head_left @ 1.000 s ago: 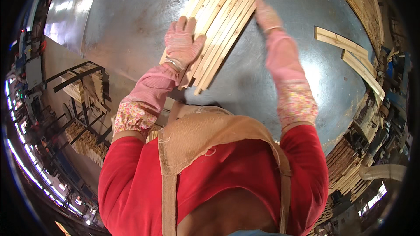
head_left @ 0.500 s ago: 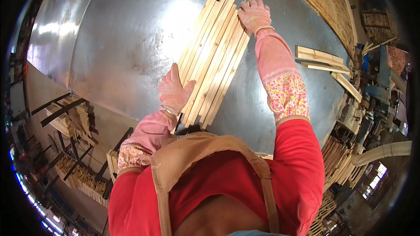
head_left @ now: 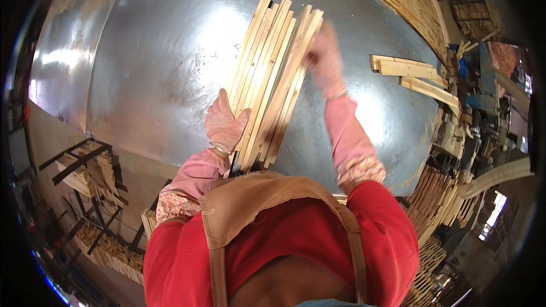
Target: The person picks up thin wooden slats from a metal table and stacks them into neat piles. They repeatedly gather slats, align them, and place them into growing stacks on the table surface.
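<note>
A row of long pale wooden strips (head_left: 259,62) lies side by side on a grey metal table (head_left: 159,68), running away from my body. My left hand (head_left: 226,122), in a pink glove, rests along the left side of the row near its close end, fingers stretched and thumb apart over the strips. On the far right side, my right hand (head_left: 325,57) is smeared by motion beside the outer strips. One strip (head_left: 289,74) there sits raised and turned against the others, a gap beside it. Whether the right fingers grip it is unclear.
Several loose wood pieces (head_left: 412,71) lie at the table's right side. A worn wooden board (head_left: 392,0) borders the far right edge. Stacked strips (head_left: 108,244) stand on black metal racks at lower left, and a pale hose (head_left: 495,185) is at the right.
My right hand has moved nearer from the far end of the row and blurred. The right-hand strips have shifted and separated from the rest. My left hand stays almost in place.
</note>
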The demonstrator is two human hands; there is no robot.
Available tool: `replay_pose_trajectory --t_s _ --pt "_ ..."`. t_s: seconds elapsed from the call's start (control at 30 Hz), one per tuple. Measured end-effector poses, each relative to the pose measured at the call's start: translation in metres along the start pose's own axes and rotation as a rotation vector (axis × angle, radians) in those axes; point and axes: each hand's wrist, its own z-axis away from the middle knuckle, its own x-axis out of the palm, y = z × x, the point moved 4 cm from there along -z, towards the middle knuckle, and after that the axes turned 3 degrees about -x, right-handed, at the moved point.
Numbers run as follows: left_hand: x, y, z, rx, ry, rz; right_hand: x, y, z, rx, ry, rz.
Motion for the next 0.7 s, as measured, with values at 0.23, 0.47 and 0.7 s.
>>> replay_pose_trajectory --t_s 0.23,0.47,0.7 --pt "-0.011 0.004 0.007 0.083 0.083 0.069 0.041 0.108 0.129 0.041 -0.001 0.461" --pt "-0.007 0.006 0.009 0.075 0.11 0.038 -0.071 0.041 0.124 -0.048 -0.079 -0.655" --pt "-0.004 0.005 0.019 0.106 0.122 0.033 -0.158 0.088 0.217 -0.1 -0.082 -0.932"
